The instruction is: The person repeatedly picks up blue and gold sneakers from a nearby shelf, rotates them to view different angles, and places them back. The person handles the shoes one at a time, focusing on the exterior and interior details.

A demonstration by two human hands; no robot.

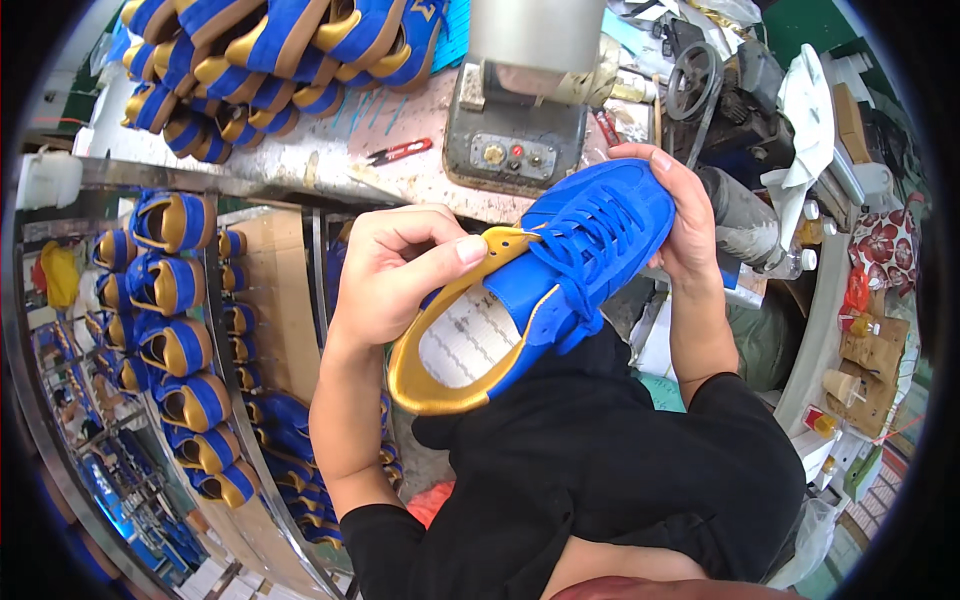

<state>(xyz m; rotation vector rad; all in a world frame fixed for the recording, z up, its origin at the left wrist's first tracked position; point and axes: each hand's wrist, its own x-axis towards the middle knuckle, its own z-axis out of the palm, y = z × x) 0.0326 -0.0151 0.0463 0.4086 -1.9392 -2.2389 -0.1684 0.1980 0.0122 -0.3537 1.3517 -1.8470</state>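
A blue sneaker (600, 225) with a gold collar and blue laces is held up in front of my chest, its toe pointing away to the upper right and its white insole showing. With thumb and bent fingers, my left hand (405, 265) pinches the gold-lined collar flap near the eyelets. My right hand (685, 215) wraps round the toe end, the fingers partly behind the shoe. The laces run through the upper eyelets and hang at the near side; the sole is hidden.
A worktable (320, 150) ahead bears a pile of blue and gold shoes (270, 60), a grey machine (515, 130) with a control panel and red-handled snips (400, 152). Racked shoes (180, 345) stand at left. A handwheel machine (695, 80) and plastic bottles (795, 262) are at right.
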